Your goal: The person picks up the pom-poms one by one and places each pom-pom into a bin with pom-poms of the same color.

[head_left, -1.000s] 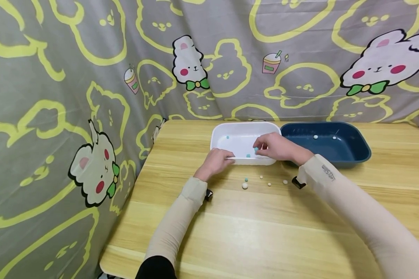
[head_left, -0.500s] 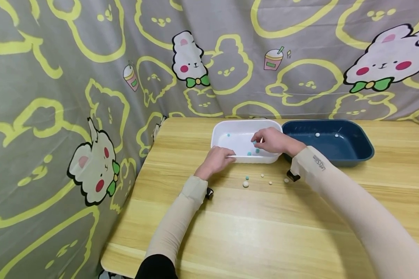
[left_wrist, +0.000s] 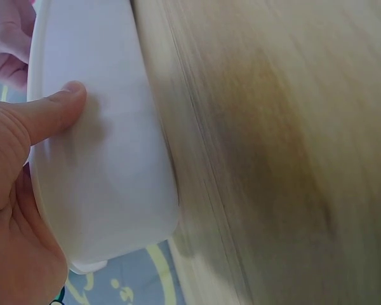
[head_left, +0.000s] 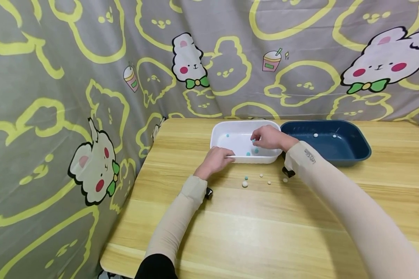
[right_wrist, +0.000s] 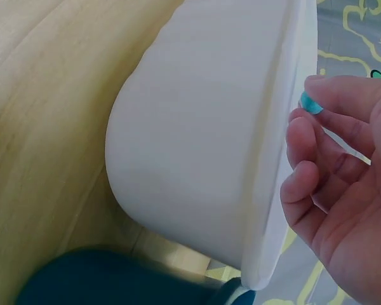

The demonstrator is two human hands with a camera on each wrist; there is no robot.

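My left hand [head_left: 215, 160] grips the near rim of a white plastic basin [head_left: 246, 159], its thumb [left_wrist: 66, 105] against the outer wall. Over the basin's right half, my right hand [head_left: 269, 137] pinches a small turquoise ball [right_wrist: 311, 103] between thumb and fingertips. Inside the basin lie more turquoise balls: one toward the back left [head_left: 227, 135] and two, a left ball [head_left: 248, 154] and a right ball [head_left: 256, 150], near the front wall. The right hand covers part of the basin's interior.
A navy basin [head_left: 359, 156] adjoins on the right, with two white balls inside, one being this ball [head_left: 315, 135]. On the wooden table [head_left: 251, 232], before the white basin, lie a turquoise ball [head_left: 246, 178] and several white balls, the largest white ball [head_left: 244, 184] among them. A patterned curtain [head_left: 230, 77] hangs behind.
My right hand has shifted slightly back and left within the white basin, still pinching a turquoise ball. Another turquoise ball now shows just in front of its fingers. The left hand stays put.
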